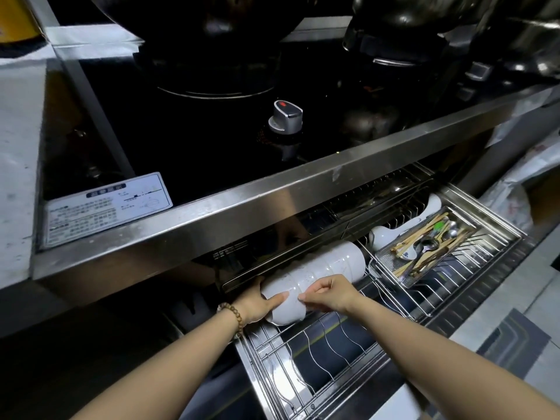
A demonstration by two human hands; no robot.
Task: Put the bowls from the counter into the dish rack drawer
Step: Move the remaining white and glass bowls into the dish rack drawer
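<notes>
Down at the far left of the dish rack drawer [424,286], just under the stove's steel edge [272,201], I am settling a stack of white bowls [321,268] on its side. My left hand [257,304] cups the nearest bowl, thumb across it, while my right hand [330,294] pinches a rim with curled fingers. Next, I judge, my 2 hands must let go gently so the stack does not roll.
</notes>
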